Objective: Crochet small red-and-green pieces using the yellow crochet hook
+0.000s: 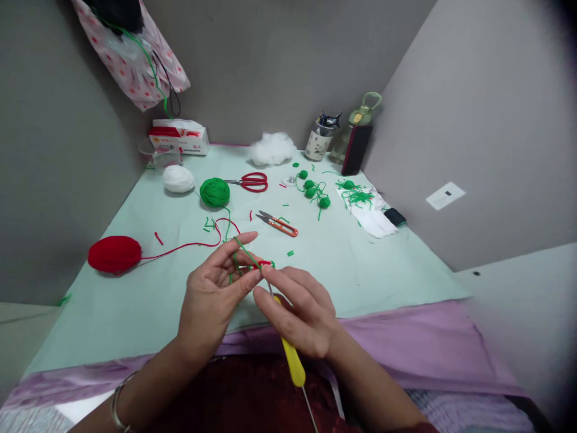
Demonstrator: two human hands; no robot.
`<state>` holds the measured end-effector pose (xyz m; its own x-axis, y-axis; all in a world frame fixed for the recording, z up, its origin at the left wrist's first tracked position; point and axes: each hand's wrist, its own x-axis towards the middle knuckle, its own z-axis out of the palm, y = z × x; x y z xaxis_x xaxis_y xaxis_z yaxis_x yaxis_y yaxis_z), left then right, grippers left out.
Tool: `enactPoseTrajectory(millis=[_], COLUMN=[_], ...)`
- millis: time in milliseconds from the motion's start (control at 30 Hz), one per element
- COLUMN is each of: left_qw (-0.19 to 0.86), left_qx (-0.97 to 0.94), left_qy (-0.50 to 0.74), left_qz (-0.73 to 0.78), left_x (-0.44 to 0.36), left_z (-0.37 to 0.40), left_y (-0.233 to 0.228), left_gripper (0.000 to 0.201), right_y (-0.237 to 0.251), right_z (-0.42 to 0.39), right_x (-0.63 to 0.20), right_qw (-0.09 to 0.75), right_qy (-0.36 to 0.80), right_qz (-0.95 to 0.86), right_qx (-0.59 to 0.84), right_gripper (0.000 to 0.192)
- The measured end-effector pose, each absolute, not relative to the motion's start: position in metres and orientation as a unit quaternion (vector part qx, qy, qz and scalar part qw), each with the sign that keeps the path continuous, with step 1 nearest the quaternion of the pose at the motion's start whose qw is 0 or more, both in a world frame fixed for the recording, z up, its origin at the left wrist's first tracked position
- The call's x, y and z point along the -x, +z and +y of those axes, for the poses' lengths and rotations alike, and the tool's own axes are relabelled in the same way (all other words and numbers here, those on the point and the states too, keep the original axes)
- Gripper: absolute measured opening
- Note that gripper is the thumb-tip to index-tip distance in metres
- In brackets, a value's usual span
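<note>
My left hand (211, 288) pinches a small red and green crochet piece (262, 264) between thumb and fingers, with green yarn running over its raised index finger. My right hand (302, 307) is closed around a crochet hook (293, 361) with a yellow handle; the hook's metal shaft points up to the piece. My right fingertips touch the piece's edge, so the hook's tip is hidden. A green yarn ball (215, 192) and a red yarn ball (115, 254) lie beyond and left of my hands, their strands leading toward my left hand.
Orange thread snips (277, 224) and red-handled scissors (252, 182) lie past my hands. Several small green balls (309, 189), a white yarn ball (178, 178), white stuffing (271, 149), a pen cup (319, 141), a bottle (345, 141) and a tissue box (180, 137) stand farther back.
</note>
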<state>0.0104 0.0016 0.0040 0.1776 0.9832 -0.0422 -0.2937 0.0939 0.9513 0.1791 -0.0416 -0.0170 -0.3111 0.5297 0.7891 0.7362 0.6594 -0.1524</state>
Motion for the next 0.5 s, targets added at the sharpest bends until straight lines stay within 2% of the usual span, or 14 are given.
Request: enactPoseTrajectory(millis=[133, 267, 400, 500], left_qw=[0.728, 0.679, 0.629, 0.700], left_qx=[-0.389, -0.432, -0.463, -0.433], left_qy=[0.441, 0.469, 0.494, 0.443], left_qz=[0.353, 0.363, 0.382, 0.355], left_x=[-0.009, -0.009, -0.008, -0.005], left_z=[0.004, 0.005, 0.004, 0.005], left_y=[0.006, 0.006, 0.005, 0.007], left_gripper=[0.048, 0.050, 0.052, 0.051], right_y=[-0.017, -0.016, -0.020, -0.023], right_z=[-0.037, -0.035, -0.041, -0.048], right_x=[-0.180, -0.172, -0.169, -0.174], right_qw=[0.489, 0.555, 0.524, 0.468], right_qy=[-0.116, -0.026, -0.081, -0.126], right_qz=[-0.782, -0.738, -0.743, -0.765], right_qx=[0.369, 0.384, 0.408, 0.425], right_gripper=[0.038, 0.037, 0.041, 0.048])
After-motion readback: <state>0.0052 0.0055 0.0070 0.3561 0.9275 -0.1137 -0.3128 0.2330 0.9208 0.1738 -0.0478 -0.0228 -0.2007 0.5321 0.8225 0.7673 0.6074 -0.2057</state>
